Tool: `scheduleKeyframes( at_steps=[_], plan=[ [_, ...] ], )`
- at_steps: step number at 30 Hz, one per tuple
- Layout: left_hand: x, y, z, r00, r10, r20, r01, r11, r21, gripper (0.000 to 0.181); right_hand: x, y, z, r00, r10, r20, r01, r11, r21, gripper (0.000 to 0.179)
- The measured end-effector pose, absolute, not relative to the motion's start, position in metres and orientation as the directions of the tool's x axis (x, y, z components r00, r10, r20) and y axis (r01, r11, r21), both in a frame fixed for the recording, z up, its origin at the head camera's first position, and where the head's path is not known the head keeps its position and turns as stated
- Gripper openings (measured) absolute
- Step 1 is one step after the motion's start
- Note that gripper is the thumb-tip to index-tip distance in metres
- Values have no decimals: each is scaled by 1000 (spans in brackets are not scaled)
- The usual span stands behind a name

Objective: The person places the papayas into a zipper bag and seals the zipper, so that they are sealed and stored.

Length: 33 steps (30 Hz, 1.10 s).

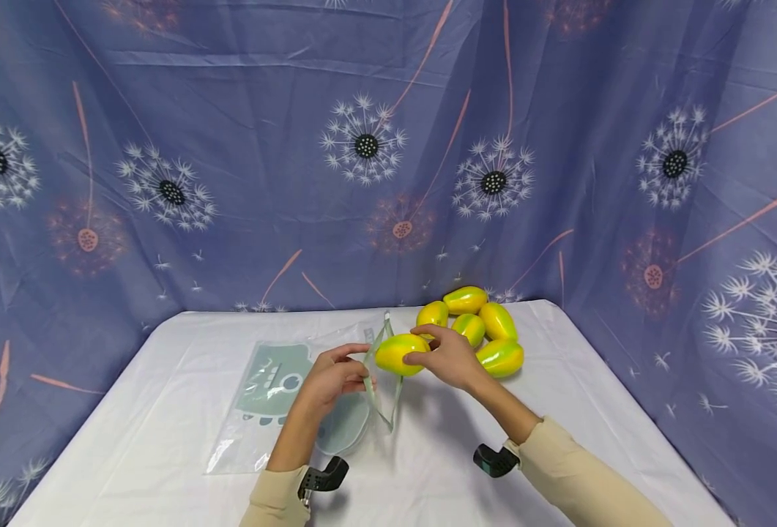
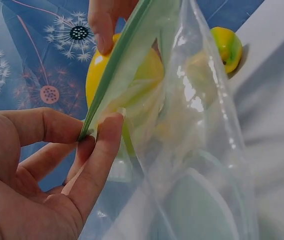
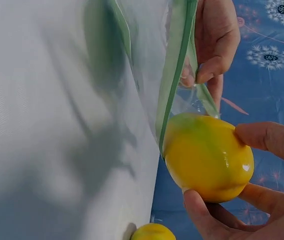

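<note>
Over the middle of the bench [image 1: 131,410], your right hand [image 1: 452,357] grips a yellow-green fruit [image 1: 395,355] at the open mouth of a clear bag [image 1: 276,388], whose green edge your left hand [image 1: 334,377] pinches. The bag's printed body extends left; five similar fruits [image 1: 469,329] cluster at the far right.

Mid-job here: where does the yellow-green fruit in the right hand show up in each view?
Head: the held fruit is below centre, slightly right.
Left wrist: the held fruit is in the upper part, left of centre, partly behind the bag's green edge.
Right wrist: the held fruit is right of centre, below mid-height.
Shared landmark: the bag's green edge, by the fruit throughout.
</note>
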State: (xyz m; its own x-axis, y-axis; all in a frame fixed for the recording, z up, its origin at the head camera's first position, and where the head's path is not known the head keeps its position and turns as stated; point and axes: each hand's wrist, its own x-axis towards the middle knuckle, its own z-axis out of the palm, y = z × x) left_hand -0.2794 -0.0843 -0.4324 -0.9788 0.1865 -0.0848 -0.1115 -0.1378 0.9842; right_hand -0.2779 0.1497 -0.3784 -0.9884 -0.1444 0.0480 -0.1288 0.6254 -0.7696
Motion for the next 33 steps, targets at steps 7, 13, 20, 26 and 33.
scheduleKeyframes(
  at_steps=[7, 13, 20, 26, 33],
  plan=[
    [-278, -87, -426, -981, 187, -59, -86, -138, 987, 50, -283, 137, -378, -991, -128, 36, -108, 624, -774, 60],
    [-278, -92, -426, -981, 183, -64, -88, -128, 988, 50, -285, 128, -381, -994, -91, 64, -108, 648, -754, 59],
    [-279, -92, -424, -978, 199, -66, -96, -147, 984, 50, -287, 122, -387, -992, -89, 86, -123, 644, -755, 55],
    [-278, -93, -423, -975, 212, -67, -101, -154, 983, 48, -288, 117, -395, -980, -133, 146, -198, 665, -720, 52],
    [-278, -96, -422, -972, 225, -68, -106, -164, 981, 47, -292, 110, -403, -972, -154, 178, -235, 661, -712, 51]
  ],
)
